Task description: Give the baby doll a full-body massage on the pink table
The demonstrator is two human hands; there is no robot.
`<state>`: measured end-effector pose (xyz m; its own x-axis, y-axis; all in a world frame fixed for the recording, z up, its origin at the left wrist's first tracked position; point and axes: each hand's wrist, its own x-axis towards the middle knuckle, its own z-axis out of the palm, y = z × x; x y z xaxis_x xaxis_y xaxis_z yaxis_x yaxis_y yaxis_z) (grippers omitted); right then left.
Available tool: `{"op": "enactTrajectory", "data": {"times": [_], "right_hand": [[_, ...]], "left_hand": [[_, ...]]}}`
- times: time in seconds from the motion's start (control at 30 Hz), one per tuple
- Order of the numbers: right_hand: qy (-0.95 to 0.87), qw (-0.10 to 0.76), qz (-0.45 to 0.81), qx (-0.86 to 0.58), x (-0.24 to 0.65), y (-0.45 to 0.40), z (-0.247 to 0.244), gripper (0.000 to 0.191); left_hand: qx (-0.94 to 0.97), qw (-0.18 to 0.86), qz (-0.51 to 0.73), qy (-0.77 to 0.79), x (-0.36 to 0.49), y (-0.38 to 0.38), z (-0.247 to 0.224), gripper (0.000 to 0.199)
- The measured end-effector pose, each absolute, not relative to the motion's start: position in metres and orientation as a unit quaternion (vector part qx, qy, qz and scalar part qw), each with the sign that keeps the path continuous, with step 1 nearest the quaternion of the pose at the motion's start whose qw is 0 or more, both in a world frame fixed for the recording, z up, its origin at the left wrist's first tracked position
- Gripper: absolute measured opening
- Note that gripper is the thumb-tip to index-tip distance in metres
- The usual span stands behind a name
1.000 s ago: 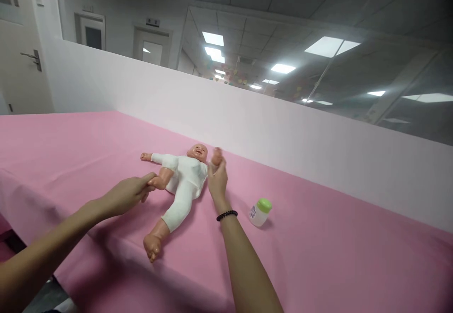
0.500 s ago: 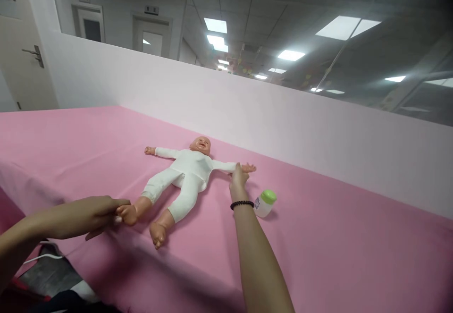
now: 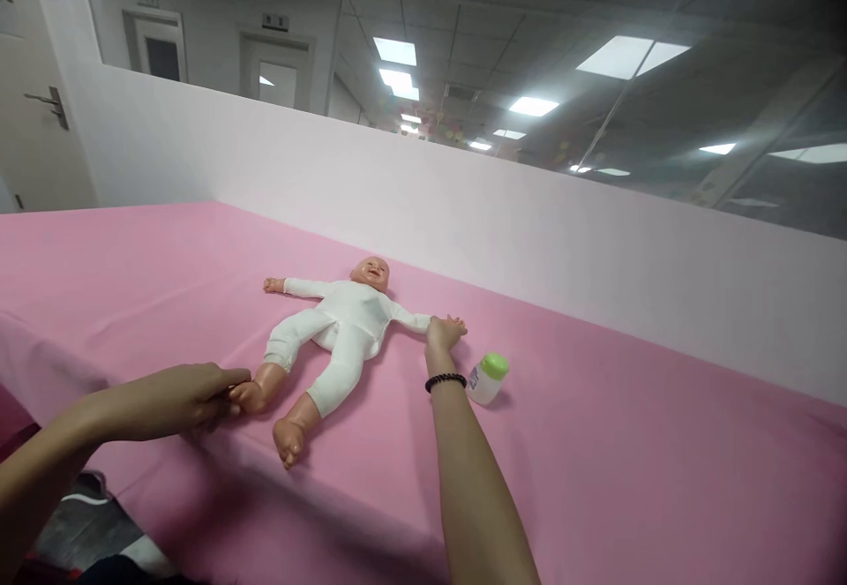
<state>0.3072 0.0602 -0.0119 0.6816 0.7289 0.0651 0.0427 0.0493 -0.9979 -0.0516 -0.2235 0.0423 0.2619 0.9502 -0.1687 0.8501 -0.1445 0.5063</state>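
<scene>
A baby doll [image 3: 354, 311] in a white long-sleeved suit lies on its back on the pink cloth [image 3: 595, 461], head toward the wall, arms spread and legs apart. My left hand [image 3: 176, 398] is closed at the doll's foot on the left, thumb and fingers at its toes; some fingers are hidden below. Wrapped round the doll's wrist on the right is my right hand [image 3: 443, 335], with a dark beaded bracelet [image 3: 445, 380] behind it. The doll's fingers stick out past my hand. Just right of my wrist stands a small translucent bottle [image 3: 486, 384] with a green cap.
A low white wall [image 3: 463, 223] runs behind the pink-covered table, with glass above it. The cloth hangs over the table's near edge. At the lower left a white cable [image 3: 86, 498] shows near the floor. A door [image 3: 40, 108] stands at the far left.
The doll's foot on the left has shifted slightly right with my left hand. My right hand has closed further over the doll's wrist, and that arm lies slightly lower. The view has shifted a little.
</scene>
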Motion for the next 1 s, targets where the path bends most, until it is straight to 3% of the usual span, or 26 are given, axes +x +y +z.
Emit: {"op": "enactTrajectory", "data": {"times": [0.1,0.2,0.37,0.43,0.5,0.6,0.67,0.8,0.93,1.0], "right_hand": [[-0.359,0.599,0.233,-0.676,0.315,0.060,-0.012,0.094],[-0.396,0.547,0.217,-0.705,0.313,0.060,-0.013,0.086],[-0.445,0.493,0.166,-0.729,0.301,0.047,-0.007,0.089],[-0.504,0.478,0.103,-0.712,0.294,0.037,0.000,0.086],[-0.547,0.472,0.066,-0.688,0.285,0.026,0.008,0.070],[-0.575,0.455,0.110,-0.670,0.269,0.015,0.018,0.045],[-0.589,0.424,0.156,-0.670,0.259,0.009,0.025,0.044],[-0.625,0.322,0.196,-0.684,0.252,-0.008,0.051,0.054],[-0.722,0.205,0.217,-0.624,0.257,-0.057,0.081,0.041],[-0.737,0.200,0.237,-0.600,0.260,-0.097,0.078,0.048]], "left_hand": [[0.742,0.298,0.078,0.595,-0.053,-0.227,0.043,0.022],[0.738,0.309,0.056,0.597,-0.062,-0.229,0.051,0.022],[0.735,0.414,-0.011,0.538,-0.085,-0.198,0.087,0.053],[0.762,0.348,0.046,0.544,-0.089,-0.160,0.096,0.051],[0.757,0.262,0.133,0.583,-0.091,-0.110,0.092,0.056],[0.693,0.140,0.183,0.684,-0.098,-0.032,0.065,0.083],[0.675,0.070,0.176,0.713,-0.108,0.010,0.042,0.095],[0.700,0.150,0.215,0.664,-0.139,0.053,0.011,0.074],[0.689,0.299,0.315,0.580,-0.160,0.067,0.008,0.055],[0.668,0.350,0.380,0.536,-0.162,0.075,0.012,0.053]]}}
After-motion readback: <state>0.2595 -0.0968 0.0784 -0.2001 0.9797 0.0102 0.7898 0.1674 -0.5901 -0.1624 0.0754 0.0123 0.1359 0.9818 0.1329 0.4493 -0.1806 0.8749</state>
